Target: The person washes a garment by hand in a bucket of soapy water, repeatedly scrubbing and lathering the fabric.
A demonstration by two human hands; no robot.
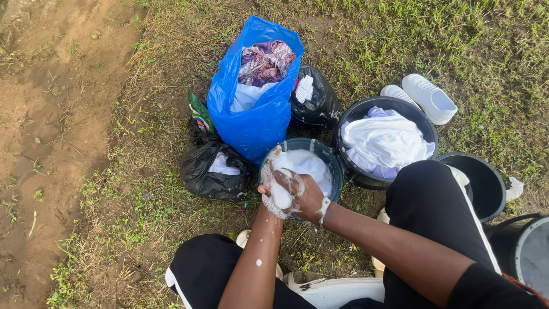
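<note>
Both hands are bunched together right over the near rim of the small soapy wash basin [331, 163], scrubbing a white cloth [281, 194] that's covered in suds. The right hand [306, 197] lies on top, fingers curled down and closed around the cloth, foam all over the knuckles and a pale band on the wrist. The left hand [267, 189] is mostly hidden under the cloth and the other hand; only a thumb and a bit of finger peek out, wrapped around the same wad, so it looks closed on it too. More white fabric sits in the foamy water just behind the hands.

Just to the right of the basin, touching it, there's a bigger black bucket [423, 123] piled with white and pale lilac laundry. Behind that, a pair of white sneakers [429, 98] on the grass. Farther right, an empty black bucket [486, 183], partly behind the person's knee.

Behind the basin stands a blue plastic bag [257, 123] stuffed with clothes, a purple patterned piece on top. A black bag [317, 103] sits beside it on the right, and another black bag [211, 171] with something white inside lies left of the basin. Bare dirt runs along the left side.
</note>
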